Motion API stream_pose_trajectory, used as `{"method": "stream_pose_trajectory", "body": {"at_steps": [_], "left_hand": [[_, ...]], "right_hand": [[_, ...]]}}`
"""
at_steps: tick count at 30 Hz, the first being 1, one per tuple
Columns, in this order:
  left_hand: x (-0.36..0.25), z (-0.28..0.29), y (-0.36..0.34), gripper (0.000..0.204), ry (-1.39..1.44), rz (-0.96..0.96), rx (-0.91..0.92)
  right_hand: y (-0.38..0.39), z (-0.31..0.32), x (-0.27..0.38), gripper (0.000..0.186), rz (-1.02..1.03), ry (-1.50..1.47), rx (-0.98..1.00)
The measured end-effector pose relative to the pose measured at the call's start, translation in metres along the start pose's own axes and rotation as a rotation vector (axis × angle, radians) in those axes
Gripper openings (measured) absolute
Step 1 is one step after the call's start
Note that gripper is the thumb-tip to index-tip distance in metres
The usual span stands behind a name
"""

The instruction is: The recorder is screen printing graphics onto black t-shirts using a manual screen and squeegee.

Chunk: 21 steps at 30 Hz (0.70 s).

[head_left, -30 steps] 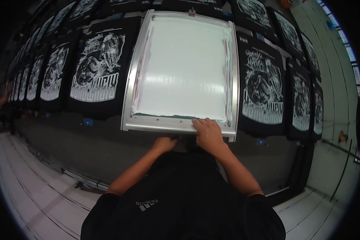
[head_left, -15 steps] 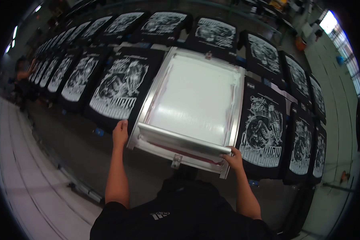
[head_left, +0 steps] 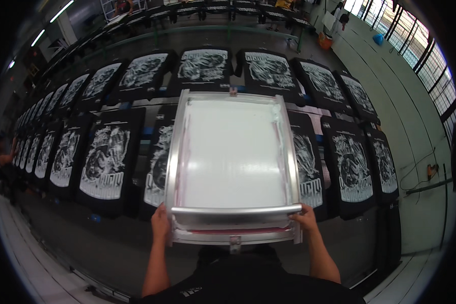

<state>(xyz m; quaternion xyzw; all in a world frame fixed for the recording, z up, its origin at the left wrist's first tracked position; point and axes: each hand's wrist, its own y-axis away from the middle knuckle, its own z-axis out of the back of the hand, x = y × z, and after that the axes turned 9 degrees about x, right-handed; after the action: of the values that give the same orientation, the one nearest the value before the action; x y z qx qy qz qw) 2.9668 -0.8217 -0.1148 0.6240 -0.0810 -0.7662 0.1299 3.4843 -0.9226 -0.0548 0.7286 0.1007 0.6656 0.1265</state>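
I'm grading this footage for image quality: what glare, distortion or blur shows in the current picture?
Head view: soft glare crosses the lower half of the white screen, with a highlight along the metal bar; head view: windows look bright against the dim room; head view: fisheye distortion bends the rows of printed shirts; head view: the person at far left is dark and blurred.

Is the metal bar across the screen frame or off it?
Across: the metal bar spans the screen frame side to side, its right end at the right hand. Resting or lifted: cannot tell.
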Motion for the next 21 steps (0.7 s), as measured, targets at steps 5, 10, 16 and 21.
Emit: {"method": "stream_pose_trajectory", "body": {"at_steps": [5, 10, 16, 21], "left_hand": [[-0.014, -0.151, 0.028, 0.05, 0.019, -0.102, 0.11], [-0.008, -0.228, 0.061, 0.048, -0.142, -0.063, 0.023], [-0.006, -0.264, 0.075, 0.047, -0.113, -0.006, 0.003], [0.005, -0.258, 0.057, 0.039, -0.187, -0.011, 0.031]], "right_hand": [[0.038, 0.138, 0.005, 0.028, 0.029, 0.075, -0.103], [0.048, 0.224, -0.006, 0.028, 0.008, -0.036, -0.066], [0.046, 0.266, -0.021, 0.028, -0.027, -0.018, -0.059], [0.021, 0.275, -0.023, 0.033, -0.008, 0.138, -0.101]]}}
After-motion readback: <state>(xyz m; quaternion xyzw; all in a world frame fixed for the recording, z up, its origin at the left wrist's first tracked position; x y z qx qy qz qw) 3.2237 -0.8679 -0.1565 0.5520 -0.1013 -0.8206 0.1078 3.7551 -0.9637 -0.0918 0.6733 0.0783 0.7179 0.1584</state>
